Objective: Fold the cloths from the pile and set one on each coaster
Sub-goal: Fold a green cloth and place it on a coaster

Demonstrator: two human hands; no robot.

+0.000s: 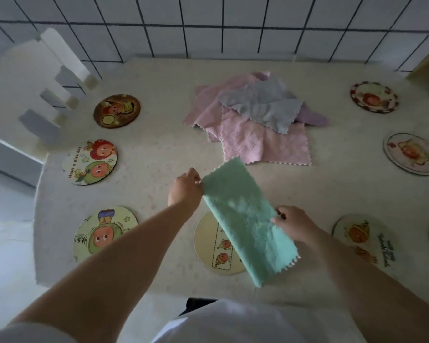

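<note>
Green cloth [248, 219] hangs between our hands, left hand [185, 188] pinching its far corner, right hand [295, 225] pinching its side, its long way slanting toward us over the near coaster [208, 246], with the pile [253, 120] farther back.

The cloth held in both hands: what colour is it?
Mint green cloth, clearest in the head view.

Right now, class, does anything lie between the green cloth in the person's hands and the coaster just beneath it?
Nothing visible does. The green cloth, pinched by the left hand and right hand, hangs over the cream coaster, whose bare part holds nothing. The pile lies farther back, out of the way.
</note>
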